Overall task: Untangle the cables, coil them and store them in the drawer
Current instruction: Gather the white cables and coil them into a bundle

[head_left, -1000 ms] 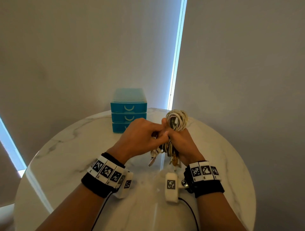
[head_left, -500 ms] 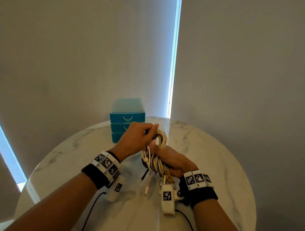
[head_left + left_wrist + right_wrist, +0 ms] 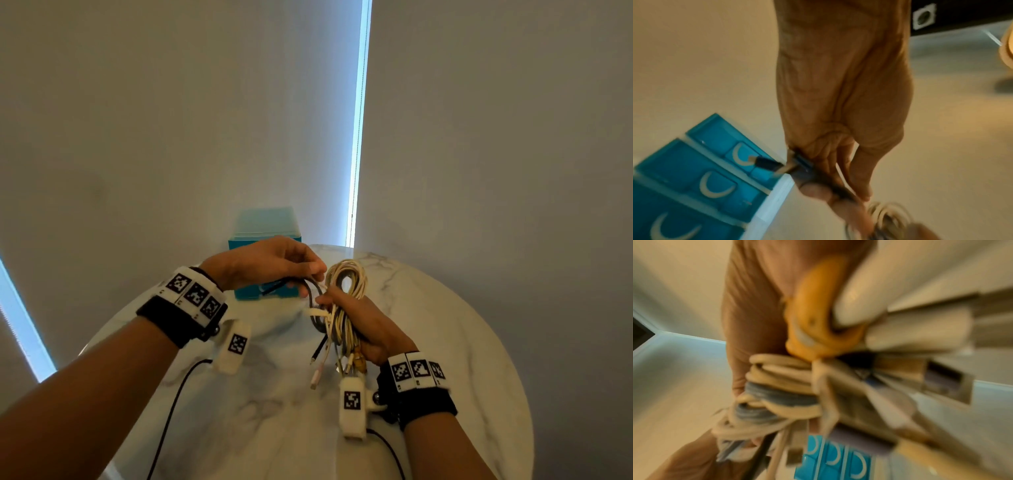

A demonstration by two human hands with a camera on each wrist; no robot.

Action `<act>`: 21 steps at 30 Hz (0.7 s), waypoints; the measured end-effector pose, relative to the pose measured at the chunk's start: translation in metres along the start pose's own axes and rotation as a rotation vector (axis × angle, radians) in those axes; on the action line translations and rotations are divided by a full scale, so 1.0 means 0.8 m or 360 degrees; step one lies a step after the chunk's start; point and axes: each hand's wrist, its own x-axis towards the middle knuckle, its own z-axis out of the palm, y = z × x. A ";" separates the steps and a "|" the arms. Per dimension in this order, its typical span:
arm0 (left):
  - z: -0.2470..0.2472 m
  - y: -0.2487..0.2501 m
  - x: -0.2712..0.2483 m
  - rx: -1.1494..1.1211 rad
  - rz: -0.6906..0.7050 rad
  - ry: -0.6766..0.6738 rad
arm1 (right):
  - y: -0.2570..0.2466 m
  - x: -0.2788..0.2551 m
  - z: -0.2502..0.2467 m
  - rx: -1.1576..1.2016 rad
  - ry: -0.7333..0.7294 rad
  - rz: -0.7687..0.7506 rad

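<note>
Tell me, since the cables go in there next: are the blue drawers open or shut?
Shut. The left wrist view shows all three fronts of the blue drawer unit flush, with none pulled out.

Counter: glossy white marble-look top, grey veining. Drawer unit: translucent blue plastic, smooth. Cables: cream, matt, rubbery sheathing; one black cable, matt

Both forearms are extended forward over the tabletop, with marker bands worn at each wrist. The left hand is raised toward the far edge, a black cable pinched between thumb and curled fingers. The right hand is wrapped around a cable bundle, held upright (fingers mostly hidden behind it).
</note>
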 end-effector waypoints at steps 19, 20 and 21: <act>0.030 0.003 0.018 0.0164 -0.0133 0.0258 | 0.009 0.008 0.000 -0.0313 0.0037 0.0050; 0.025 0.004 0.017 0.0231 -0.0174 0.0184 | 0.009 0.009 -0.003 -0.0368 0.0067 0.0040; 0.018 0.005 0.016 0.0402 -0.0209 0.0115 | 0.010 0.009 -0.006 -0.0410 0.0094 0.0027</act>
